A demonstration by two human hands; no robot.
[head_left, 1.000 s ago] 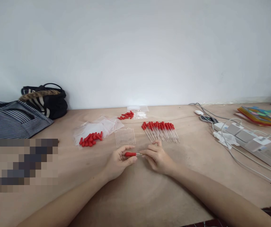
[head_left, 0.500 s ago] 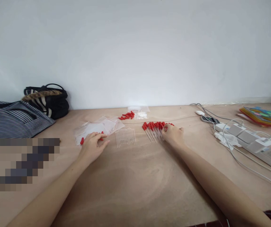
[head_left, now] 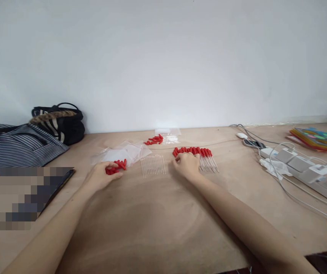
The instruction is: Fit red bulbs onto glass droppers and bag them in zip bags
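My left hand (head_left: 99,175) lies on the left, thumb and fingers apart, beside a small heap of red tubular caps (head_left: 119,165). Part of that heap is hidden behind the fingers. Over the left part of a row of thin clear sticks with red caps (head_left: 209,161) rests my right hand (head_left: 187,164). Its fingers are curled around some of these sticks, and their lower ends are covered by the hand. Between both hands lies a row of thin clear sticks without caps (head_left: 153,166).
Flat clear zip bags (head_left: 127,151) lie behind the left hand. Farther back are more red caps (head_left: 153,140) and a clear bag (head_left: 169,136) of sticks. A power strip (head_left: 303,169) with cables is at right, near stacked coloured sheets (head_left: 314,140). Bags (head_left: 23,146) stand at left.
My right hand has moved left along the red-capped row, uncovering its right end. My left hand has shifted left and down, showing more of the red caps heap.
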